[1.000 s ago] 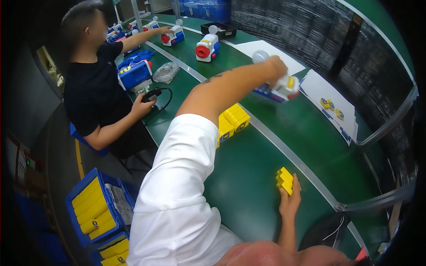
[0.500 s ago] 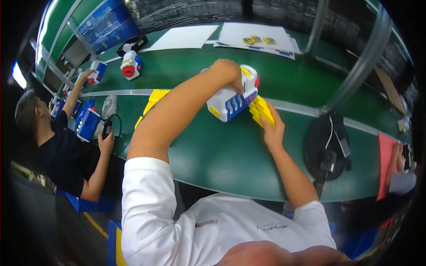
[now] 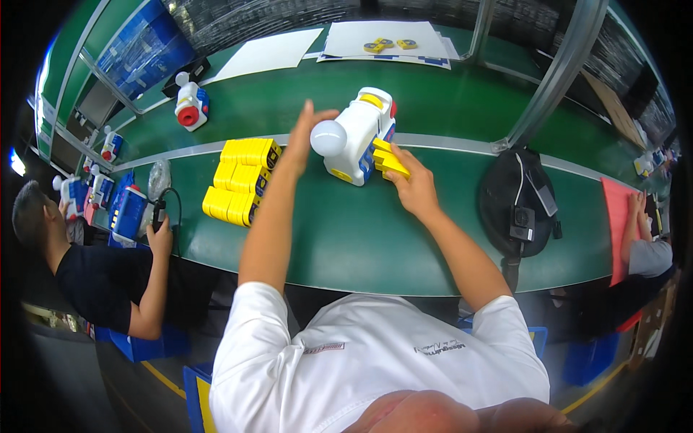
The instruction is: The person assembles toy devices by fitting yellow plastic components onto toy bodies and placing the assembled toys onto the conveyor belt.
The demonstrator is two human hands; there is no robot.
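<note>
A white and blue toy (image 3: 361, 130) with a white dome at one end and a yellow strip on top rests near the metal rail across the green table. My right hand (image 3: 417, 182) grips a yellow ridged piece (image 3: 390, 160) against the toy's right side; I cannot tell whether the piece is joined to it. My left hand (image 3: 299, 141) is empty beside the dome, fingers stretched out and apart from the toy. Left of it stand several yellow blocks (image 3: 238, 173) in rows, with dark round marks on their ends; my left forearm passes close by them.
White sheets (image 3: 343, 42) with several small yellow pieces lie at the back. Another similar toy (image 3: 191, 105) stands back left. A black bag (image 3: 509, 209) lies on the right. A co-worker (image 3: 86, 252) handles toys at left; another's arm rests on a red sheet (image 3: 615, 209) far right.
My left hand has let go of the toy's top and drawn back to the left, uncovering the dome and the yellow blocks. My right hand keeps its hold on the yellow piece.
</note>
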